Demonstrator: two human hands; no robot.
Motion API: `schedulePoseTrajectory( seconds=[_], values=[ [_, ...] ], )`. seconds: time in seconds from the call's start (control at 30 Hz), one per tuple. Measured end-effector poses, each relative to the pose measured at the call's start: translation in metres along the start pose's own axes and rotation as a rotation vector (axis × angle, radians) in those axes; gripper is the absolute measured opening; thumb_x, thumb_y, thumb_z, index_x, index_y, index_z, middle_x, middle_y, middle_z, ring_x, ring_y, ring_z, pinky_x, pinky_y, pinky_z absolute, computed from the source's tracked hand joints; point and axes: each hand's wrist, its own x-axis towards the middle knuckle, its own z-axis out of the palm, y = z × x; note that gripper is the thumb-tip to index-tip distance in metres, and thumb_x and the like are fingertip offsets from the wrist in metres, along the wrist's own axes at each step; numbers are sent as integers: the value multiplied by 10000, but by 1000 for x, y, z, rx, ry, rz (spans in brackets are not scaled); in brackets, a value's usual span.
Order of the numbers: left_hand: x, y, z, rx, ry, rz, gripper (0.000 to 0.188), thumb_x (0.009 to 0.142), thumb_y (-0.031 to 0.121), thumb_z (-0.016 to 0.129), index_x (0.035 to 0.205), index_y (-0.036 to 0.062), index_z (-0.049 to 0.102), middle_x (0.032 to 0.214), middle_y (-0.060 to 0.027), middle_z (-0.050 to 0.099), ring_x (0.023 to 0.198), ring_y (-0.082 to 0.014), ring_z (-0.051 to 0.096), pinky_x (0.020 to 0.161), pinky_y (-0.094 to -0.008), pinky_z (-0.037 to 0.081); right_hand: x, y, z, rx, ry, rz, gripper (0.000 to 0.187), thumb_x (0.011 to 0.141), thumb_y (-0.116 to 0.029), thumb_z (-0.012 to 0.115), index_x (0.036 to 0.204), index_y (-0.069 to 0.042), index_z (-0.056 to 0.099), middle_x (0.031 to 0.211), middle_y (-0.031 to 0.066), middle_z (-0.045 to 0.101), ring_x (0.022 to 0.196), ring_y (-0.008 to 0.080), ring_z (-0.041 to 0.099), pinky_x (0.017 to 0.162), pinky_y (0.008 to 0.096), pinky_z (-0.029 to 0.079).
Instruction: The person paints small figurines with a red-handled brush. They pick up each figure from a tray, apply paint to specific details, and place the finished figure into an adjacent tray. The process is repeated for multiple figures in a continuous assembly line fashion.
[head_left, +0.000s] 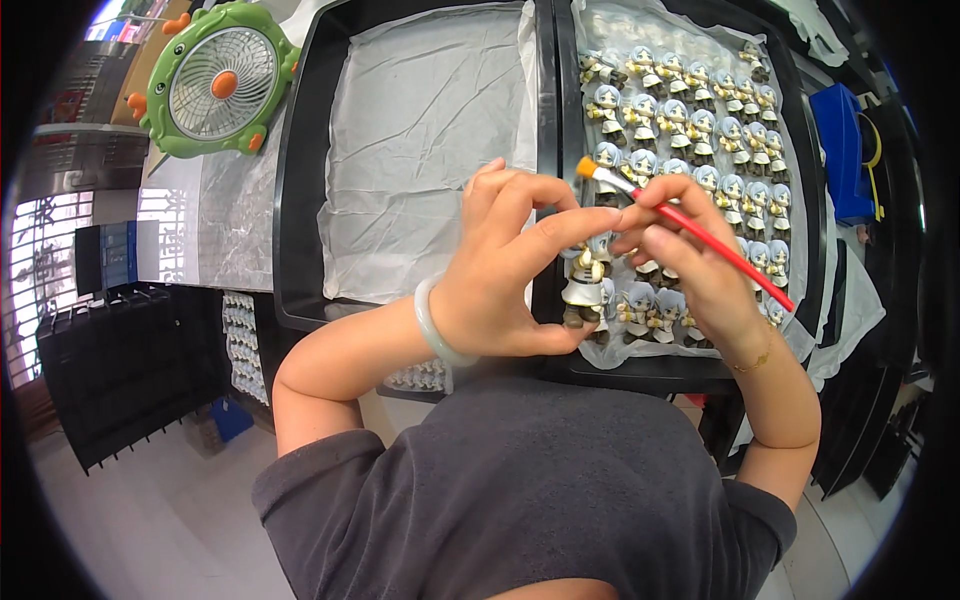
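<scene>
My left hand [497,262], a pale bangle on its wrist, is closed on a small figurine [584,288] in white clothes. The thumb is at the figurine's feet and the forefinger by its head, so it stands roughly upright in the grip. Between the fingers of my right hand [703,262] is a paintbrush [735,258] with a red handle, a silver ferrule and yellow bristles. Its bristles point up and left, above the left fingertips and apart from the held figurine. Below both hands, a black tray [567,110] bears rows of similar pale-haired figurines [703,128].
Left of that tray is another black tray [300,190] lined with a thin white sheet [430,110]. A green fan [222,82] stands at the far left, a blue bin [840,150] at the right. More figurines lie on a lower level [243,340].
</scene>
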Motion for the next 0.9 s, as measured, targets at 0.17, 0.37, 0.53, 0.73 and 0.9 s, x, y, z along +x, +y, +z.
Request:
schedulePoseTrajectory(
  seconds=[0.17,0.37,0.53,0.73,0.9],
  values=[
    [1,2,-1,21,16,-37,714,443,255,746,1101,83,528,944,-71,460,843,-217,414,870,-417,255,1,-6,-5,-25,161,-133,192,901,-221,400,966,-59,480,836,79,619,749,99,546,680,232,407],
    [2,0,-3,-16,-22,-65,705,468,235,735,1101,33,498,962,-98,472,873,-242,425,859,-347,283,0,-7,-9,13,148,-210,218,924,-239,353,940,-62,479,777,78,607,701,93,527,661,229,396],
    [0,-14,3,-211,-4,-44,732,530,199,724,1160,27,393,1071,-131,464,989,-263,441,870,-344,332,-1,-6,-10,-13,186,-253,222,925,-240,352,934,-57,477,751,71,596,686,92,521,658,229,396],
    [1,-13,11,-1251,-32,-511,747,619,256,686,1225,47,304,1179,-168,443,1118,-282,430,969,-390,304,-4,-9,-10,-17,190,-312,235,930,-247,344,937,-52,474,732,66,590,673,91,520,648,224,398],
    [4,-17,7,-1554,-117,-581,790,639,390,645,1267,56,300,1216,-219,438,1134,-327,437,1010,-472,251,-5,-10,-9,-20,213,-337,242,933,-256,343,942,-49,468,722,59,587,662,83,509,645,220,398]
  ],
)
